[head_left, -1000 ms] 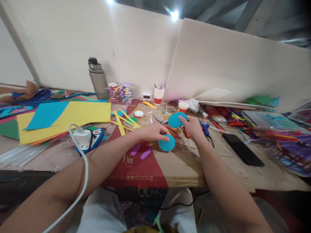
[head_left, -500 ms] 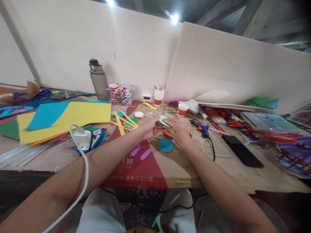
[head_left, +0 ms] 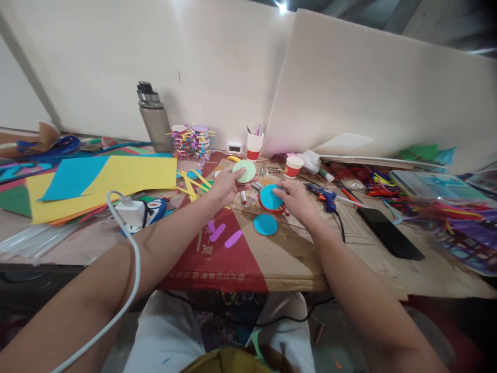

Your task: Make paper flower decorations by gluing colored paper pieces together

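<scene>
My left hand (head_left: pixel 228 185) pinches a pale green disc (head_left: pixel 245 171) at its edge, held up over the cardboard with its flat face showing. My right hand (head_left: pixel 294 199) grips a blue disc (head_left: pixel 269 197) by its right side, the thumb lying on top. Something red-rimmed shows just under that disc; I cannot tell whether the two touch. A second blue disc (head_left: pixel 265 225) with a thin reddish edge lies flat on the cardboard in front. Between the hands, a small marker-like stick (head_left: pixel 244 197) lies on the table.
Purple paper strips (head_left: pixel 233 239) and yellow strips (head_left: pixel 189 187) lie to the left. A blue glue gun (head_left: pixel 325 198) with its cord and a black phone (head_left: pixel 389 233) are on the right. Paper cups (head_left: pixel 294 167), two decorated stacks (head_left: pixel 201 141) and a bottle (head_left: pixel 154 122) stand behind. A white cable (head_left: pixel 136 264) crosses my left forearm.
My hands, together around the pale green disc before, have come apart. The left has lifted that disc up and leftward; the right now has a blue disc. The view has tilted down slightly.
</scene>
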A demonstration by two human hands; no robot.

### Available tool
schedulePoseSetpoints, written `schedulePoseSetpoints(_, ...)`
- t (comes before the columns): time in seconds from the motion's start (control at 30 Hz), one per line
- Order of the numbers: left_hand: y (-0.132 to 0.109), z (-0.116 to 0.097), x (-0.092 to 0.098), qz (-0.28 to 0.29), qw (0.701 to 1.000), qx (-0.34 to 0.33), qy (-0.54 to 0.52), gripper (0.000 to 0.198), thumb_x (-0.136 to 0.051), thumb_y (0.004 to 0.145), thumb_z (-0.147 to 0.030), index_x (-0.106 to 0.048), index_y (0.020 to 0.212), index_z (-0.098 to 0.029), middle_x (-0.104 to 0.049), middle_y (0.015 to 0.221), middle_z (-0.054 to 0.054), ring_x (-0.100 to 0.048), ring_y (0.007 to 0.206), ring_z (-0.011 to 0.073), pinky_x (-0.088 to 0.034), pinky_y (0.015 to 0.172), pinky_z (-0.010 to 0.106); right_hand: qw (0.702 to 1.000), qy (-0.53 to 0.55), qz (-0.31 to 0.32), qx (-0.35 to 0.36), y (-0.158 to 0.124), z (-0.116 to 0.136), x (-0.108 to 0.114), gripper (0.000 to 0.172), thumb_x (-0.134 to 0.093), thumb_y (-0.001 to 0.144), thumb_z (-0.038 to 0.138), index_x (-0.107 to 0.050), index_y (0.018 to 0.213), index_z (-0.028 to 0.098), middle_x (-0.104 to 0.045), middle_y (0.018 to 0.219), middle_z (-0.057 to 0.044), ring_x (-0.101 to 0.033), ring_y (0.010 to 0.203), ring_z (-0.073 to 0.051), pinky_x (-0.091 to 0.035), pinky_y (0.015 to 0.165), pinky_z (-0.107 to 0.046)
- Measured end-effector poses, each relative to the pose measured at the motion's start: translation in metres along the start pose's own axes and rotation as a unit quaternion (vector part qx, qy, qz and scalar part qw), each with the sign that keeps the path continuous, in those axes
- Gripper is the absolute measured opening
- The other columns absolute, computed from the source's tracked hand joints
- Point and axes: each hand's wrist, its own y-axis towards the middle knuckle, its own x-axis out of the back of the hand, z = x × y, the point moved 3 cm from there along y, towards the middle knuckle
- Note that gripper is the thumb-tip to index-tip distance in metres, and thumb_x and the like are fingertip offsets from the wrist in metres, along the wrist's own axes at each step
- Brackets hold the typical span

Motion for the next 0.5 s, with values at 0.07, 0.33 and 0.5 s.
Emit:
schedulePoseSetpoints(0.07, 0.000, 0.001, 0.000, 0.003, 1.000, 0.016, 0.000, 0.024, -0.055, 0.085, -0.015, -0.058, 0.108, -0.010, -0.071, 0.096, 0.015, -0.072, 0.079, 0.0219, -0.049, 0.047, 0.018, 0.998, -0.039, 0.049, 0.015, -0.001, -0.001, -0.007, 0.024, -0.054, 0.081, 0.034, -0.068, 0.091, 0.018, -0.071, 0.082, -0.002, -0.061, 0.072, -0.017, -0.050, 0.069, -0.031)
schedulePoseSetpoints(0.33, -0.001, 0.009, -0.002, 0.019, 0.998, 0.045, -0.047, 0.029, -0.052, 0.082, -0.006, -0.060, 0.110, -0.008, -0.071, 0.100, 0.016, -0.070, 0.089, 0.0225, -0.060, 0.072, 0.035, 0.971, -0.216, 0.036, 0.097, -0.001, -0.001, -0.013, 0.020, -0.057, 0.083, 0.023, -0.071, 0.096, 0.017, -0.068, 0.096, -0.010, -0.061, 0.090, -0.022, -0.047, 0.086, -0.037)
schedulePoseSetpoints(0.5, -0.003, 0.011, -0.004, 0.041, 0.998, 0.041, -0.013, 0.029, -0.056, 0.077, 0.000, -0.064, 0.103, -0.010, -0.071, 0.098, 0.012, -0.070, 0.083, 0.0192, -0.061, 0.072, 0.033, 0.963, -0.220, -0.127, 0.095, 0.003, -0.004, 0.011, 0.027, -0.054, 0.084, 0.029, -0.068, 0.101, 0.014, -0.064, 0.100, -0.013, -0.059, 0.085, -0.021, -0.048, 0.082, -0.038)
